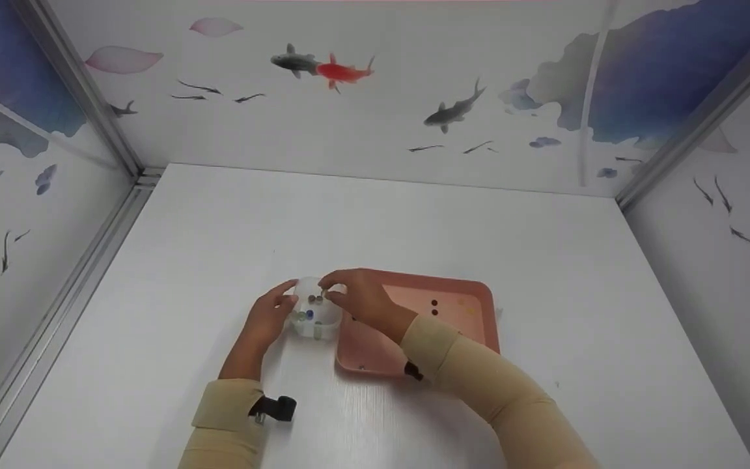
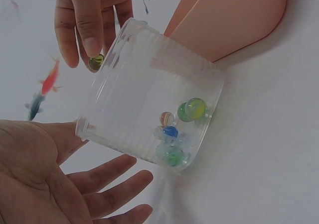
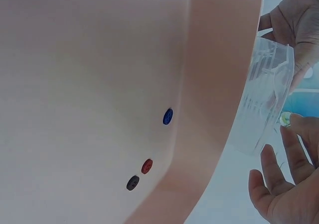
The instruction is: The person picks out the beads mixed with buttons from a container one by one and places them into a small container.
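My right hand pinches a greenish marble between thumb and finger, at the rim of a clear plastic container. In the left wrist view several marbles lie at the container's bottom, among them a green and yellow marble and a blue marble. Beside the container's left side is my left hand, its fingers extended and spread along the wall, fingertips right at it. To the right stands a pink tray, partly hidden under my right forearm.
Small buttons lie in the tray, including a dark blue button, a red button and a black button. The white table is bounded by panels painted with fish on the left, back and right.
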`<state>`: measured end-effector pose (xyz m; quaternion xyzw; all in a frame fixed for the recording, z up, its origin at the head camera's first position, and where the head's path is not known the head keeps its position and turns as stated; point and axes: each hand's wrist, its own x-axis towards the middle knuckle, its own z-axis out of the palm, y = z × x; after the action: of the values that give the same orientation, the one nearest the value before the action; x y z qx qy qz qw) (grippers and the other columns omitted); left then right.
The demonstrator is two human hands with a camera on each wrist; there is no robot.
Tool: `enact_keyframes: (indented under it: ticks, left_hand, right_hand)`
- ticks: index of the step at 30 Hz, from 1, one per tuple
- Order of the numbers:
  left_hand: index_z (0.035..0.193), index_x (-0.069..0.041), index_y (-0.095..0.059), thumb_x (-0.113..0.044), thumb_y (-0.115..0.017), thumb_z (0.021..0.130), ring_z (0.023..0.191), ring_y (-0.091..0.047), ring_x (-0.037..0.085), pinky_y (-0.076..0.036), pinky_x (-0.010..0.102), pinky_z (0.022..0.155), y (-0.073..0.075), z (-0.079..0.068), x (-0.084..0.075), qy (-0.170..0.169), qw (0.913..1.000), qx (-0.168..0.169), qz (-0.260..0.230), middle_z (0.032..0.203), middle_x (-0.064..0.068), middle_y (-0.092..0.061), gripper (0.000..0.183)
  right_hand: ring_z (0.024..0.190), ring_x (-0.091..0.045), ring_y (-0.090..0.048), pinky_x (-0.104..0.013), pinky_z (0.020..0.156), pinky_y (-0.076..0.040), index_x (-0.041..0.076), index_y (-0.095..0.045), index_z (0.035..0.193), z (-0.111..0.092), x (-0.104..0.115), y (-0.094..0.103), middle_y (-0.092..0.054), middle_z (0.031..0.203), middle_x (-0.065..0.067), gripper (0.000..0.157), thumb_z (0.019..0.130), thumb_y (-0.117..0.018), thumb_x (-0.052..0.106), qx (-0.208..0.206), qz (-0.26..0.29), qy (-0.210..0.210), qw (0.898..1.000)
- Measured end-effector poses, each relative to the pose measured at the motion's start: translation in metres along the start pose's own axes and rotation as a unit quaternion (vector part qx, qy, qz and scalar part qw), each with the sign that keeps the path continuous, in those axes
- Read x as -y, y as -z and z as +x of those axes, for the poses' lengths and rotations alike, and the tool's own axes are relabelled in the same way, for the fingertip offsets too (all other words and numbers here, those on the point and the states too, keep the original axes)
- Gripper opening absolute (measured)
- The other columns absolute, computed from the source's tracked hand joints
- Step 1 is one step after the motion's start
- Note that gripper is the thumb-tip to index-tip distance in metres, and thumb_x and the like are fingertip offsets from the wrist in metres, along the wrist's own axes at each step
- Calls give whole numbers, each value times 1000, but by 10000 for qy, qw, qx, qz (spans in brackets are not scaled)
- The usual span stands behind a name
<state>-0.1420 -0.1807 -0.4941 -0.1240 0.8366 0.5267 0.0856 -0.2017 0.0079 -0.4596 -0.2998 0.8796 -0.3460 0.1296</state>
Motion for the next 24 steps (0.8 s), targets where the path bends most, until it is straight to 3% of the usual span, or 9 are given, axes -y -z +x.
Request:
enact_keyframes:
  ticks: [3, 6, 13, 24]
  left_hand:
    - [146, -8, -41, -21, -47, 103, 128, -47, 40, -37, 55, 105, 0, 0, 0, -19, 10000, -19, 13, 133, 24, -55, 46]
    - [146, -8, -41, -21, -48, 103, 128, -47, 40, -37, 55, 106, 0, 0, 0, 17, 10000, -33, 7, 133, 24, -55, 46]
    - [147, -10, -41, -23, -47, 103, 128, -48, 38, -38, 53, 105, -1, 0, -2, 169, 9998, -33, -49, 136, 23, -53, 46]
    - [147, -12, -41, -23, -45, 103, 130, -45, 39, -39, 53, 105, 0, 3, 0, 217, 9997, 30, -60, 137, 23, -52, 45]
  right_hand:
    - [88, -15, -64, -25, 68, -55, 10, -70, 117, 0, 0, 0, -68, 119, -2, 24, 93, -65, 11, 54, 14, -16, 10000]
    - [85, -13, -64, -23, 68, -55, 9, -70, 117, 0, 0, 0, -68, 118, -3, 25, 93, -65, 9, 77, 11, -1, 10000]
    - [117, -16, -58, -34, 99, -48, 9, -69, 119, -1, 0, 3, -65, 124, -3, 26, 93, -64, 11, 66, 16, -66, 10000]
    - [123, -19, -55, -38, 103, -45, 9, -68, 120, -5, -2, 4, -65, 125, -4, 26, 94, -64, 11, -76, -20, 98, 9999]
